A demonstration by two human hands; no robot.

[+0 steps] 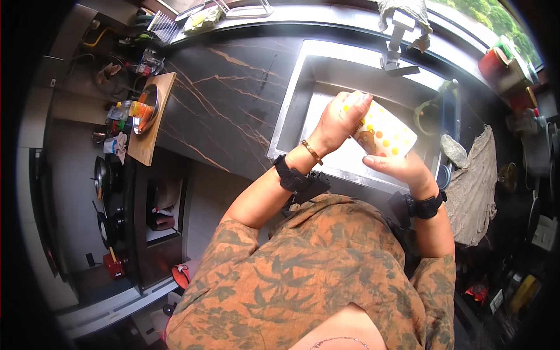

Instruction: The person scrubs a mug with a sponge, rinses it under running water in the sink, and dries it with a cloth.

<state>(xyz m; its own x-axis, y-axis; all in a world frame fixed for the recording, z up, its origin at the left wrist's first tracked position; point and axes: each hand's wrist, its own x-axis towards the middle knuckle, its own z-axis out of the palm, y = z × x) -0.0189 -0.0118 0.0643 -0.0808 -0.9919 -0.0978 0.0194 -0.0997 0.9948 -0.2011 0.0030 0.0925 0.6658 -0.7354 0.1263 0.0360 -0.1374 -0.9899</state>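
Observation:
A white cup (388, 133) with yellow and orange dots and a brown cartoon figure is tilted over the steel sink (297, 111). My left hand (341, 119) is wrapped round one end of it, the thumb lying along the side. At the other end my right hand (402, 168) supports it from below, the thumb pressed near the rim and several fingers hidden behind the cup. Both hands are above the near part of the basin. Glare washes out much of the sink floor.
A faucet (396, 44) with a cloth (411, 17) over it stands behind the sink. At the right lie a beige cloth (471, 186) and a pale sponge-like piece (453, 150). The dark counter (227, 93) runs left to a wooden board (153, 143) with a pan.

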